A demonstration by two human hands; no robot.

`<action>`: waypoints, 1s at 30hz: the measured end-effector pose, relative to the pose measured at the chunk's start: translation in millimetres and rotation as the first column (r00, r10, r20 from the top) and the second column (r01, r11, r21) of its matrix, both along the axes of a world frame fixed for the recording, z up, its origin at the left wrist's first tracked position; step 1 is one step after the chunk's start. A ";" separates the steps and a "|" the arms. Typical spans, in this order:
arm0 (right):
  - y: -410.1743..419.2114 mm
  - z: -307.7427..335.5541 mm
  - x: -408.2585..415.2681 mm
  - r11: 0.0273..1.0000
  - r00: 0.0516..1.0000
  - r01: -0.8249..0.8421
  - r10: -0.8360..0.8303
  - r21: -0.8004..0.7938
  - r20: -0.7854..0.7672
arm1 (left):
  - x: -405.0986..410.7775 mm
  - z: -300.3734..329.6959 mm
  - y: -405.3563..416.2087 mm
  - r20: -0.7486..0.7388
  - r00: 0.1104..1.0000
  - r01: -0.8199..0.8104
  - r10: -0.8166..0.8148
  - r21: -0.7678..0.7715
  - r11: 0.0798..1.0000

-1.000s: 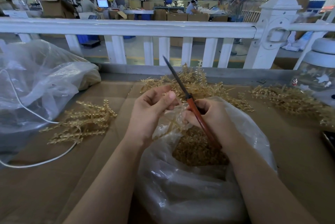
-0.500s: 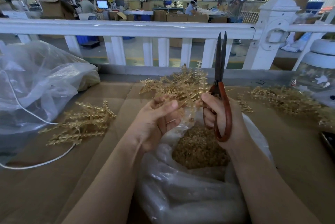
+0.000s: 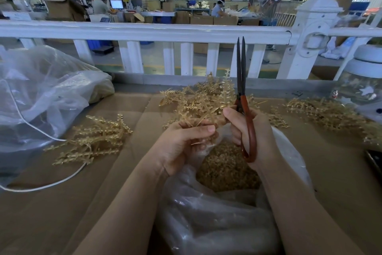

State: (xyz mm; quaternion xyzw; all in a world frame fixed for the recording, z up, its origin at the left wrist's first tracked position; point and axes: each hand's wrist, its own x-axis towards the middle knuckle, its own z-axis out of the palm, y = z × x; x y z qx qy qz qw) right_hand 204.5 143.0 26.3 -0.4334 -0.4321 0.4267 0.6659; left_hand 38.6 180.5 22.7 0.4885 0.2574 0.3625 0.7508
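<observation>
My right hand (image 3: 251, 130) grips red-handled scissors (image 3: 244, 110), their dark blades pointing straight up and nearly together. My left hand (image 3: 184, 143) pinches thin stems of a gold plastic sprig (image 3: 204, 108) just left of the scissors. Both hands hover over an open clear plastic bag (image 3: 217, 223) that holds a heap of small gold cut pieces (image 3: 223, 170).
Gold sprig piles lie on the cardboard-covered table (image 3: 330, 172): one at left (image 3: 93, 141), one at centre back (image 3: 192, 93), one at right (image 3: 326, 112). A large clear bag (image 3: 41, 93) with a white cord (image 3: 41, 186) sits far left. A white railing (image 3: 144, 31) runs behind.
My right hand swung the scissors from leaning left to upright and shifted to the loop handle. My left hand lifted a gold sprig up beside them.
</observation>
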 end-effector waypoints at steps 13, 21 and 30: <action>1.1 2.6 -5.2 0.986 0.968 0.135 -0.109 -0.101 0.225 | 3.1 -0.1 0.7 -0.052 0.991 -0.119 0.120 0.026 0.993; 2.2 0.6 -1.7 0.973 0.962 0.211 -0.189 -0.096 0.198 | -2.0 4.8 0.8 0.053 0.998 -0.036 0.037 -0.028 0.999; 3.5 0.6 -5.2 0.967 0.935 0.242 -0.211 -0.082 0.284 | -2.1 6.8 0.7 0.015 0.996 -0.084 0.084 0.016 0.996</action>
